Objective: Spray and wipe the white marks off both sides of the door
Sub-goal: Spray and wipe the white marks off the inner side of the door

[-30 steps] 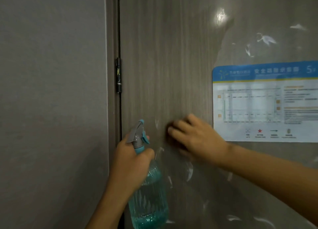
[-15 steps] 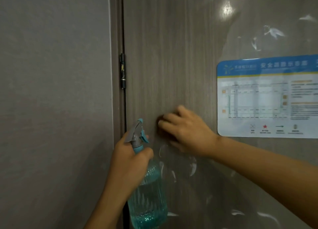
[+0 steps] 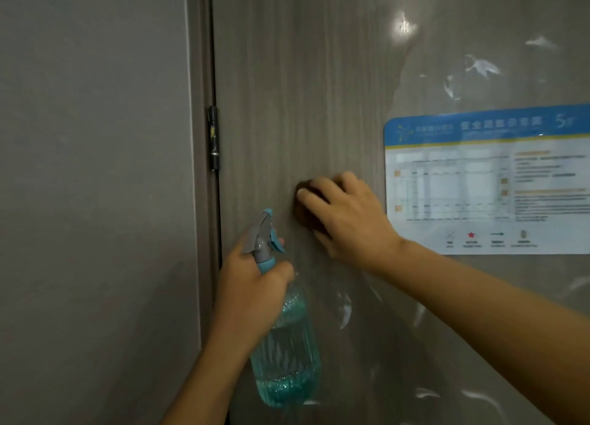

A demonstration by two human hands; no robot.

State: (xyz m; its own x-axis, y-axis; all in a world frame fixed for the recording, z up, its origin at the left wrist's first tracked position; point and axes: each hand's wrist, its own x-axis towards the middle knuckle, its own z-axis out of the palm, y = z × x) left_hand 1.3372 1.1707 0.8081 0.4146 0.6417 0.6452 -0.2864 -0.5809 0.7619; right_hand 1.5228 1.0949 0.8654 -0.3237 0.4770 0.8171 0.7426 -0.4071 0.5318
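I see a flat door point(image 3: 303, 89) with a gray-brown wood grain that runs up and down. It looks shiny and wet on its right half, and a bright spot of light sits at about 1 o'clock. White marks point(image 3: 480, 65), thin and smeary, show at 2 o'clock, and more sit low at 5 o'clock.

My right hand point(image 3: 348, 217) is near the middle of the view. Its fingers are curled over a dark brown cloth point(image 3: 303, 207) and press it flat on the door. Only a small round edge of the cloth peeks out.

My left hand point(image 3: 252, 290) is at 6 o'clock. It is wrapped around the neck of a spray bottle point(image 3: 287, 354). The bottle is clear blue-green plastic with ribs down its sides and blue liquid at the bottom. Its gray and blue trigger top points at the door.

A dark metal hinge point(image 3: 213, 138) sits at 9 o'clock in the gap beside the door frame point(image 3: 199, 201). A plain gray wall point(image 3: 89, 185) fills the left side.

A smooth white sign point(image 3: 488, 181) with a blue top band is stuck on the door at 3 o'clock, just beside my right hand.
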